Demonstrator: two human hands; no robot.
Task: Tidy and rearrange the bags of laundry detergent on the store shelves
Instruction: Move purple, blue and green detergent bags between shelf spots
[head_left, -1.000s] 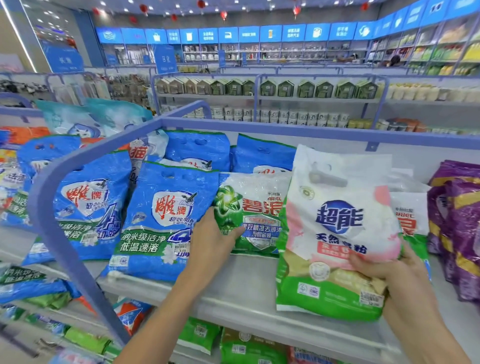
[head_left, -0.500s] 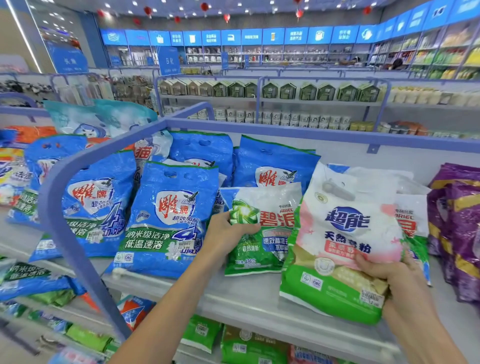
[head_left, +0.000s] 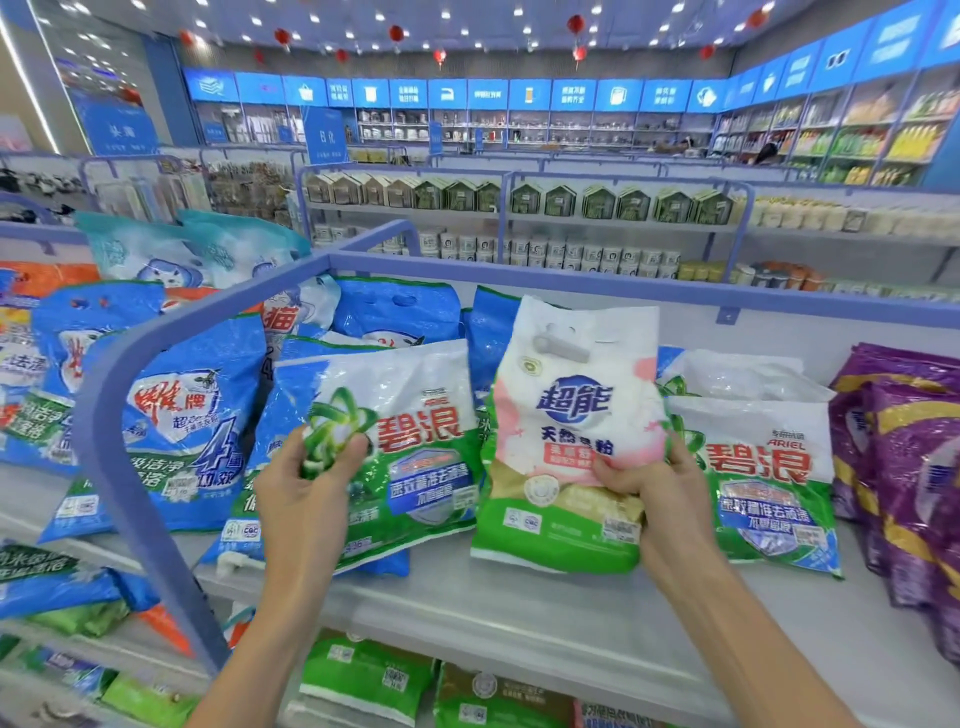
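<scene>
Now | left fingers (head_left: 288, 457) pinch green bag (head_left: 426, 405) | right fingers (head_left: 615, 473) grip pink bag (head_left: 571, 364) | behind shelf edge (head_left: 519, 616)

One wide-angle camera, worn on the person's head, looks forward and somewhat down onto the shelf (head_left: 519, 613) from close by. Both forearms (head_left: 291, 623) enter from the bottom edge. The left hand (head_left: 306, 488), gripping a green bag (head_left: 415, 457), and the right hand (head_left: 660, 486), gripping a pink bag (head_left: 571, 415), sit mid-frame. Above the rail (head_left: 571, 285) the view reaches far aisles (head_left: 623, 208) and the back wall (head_left: 519, 62). Straight lines bow toward the edges.
</scene>
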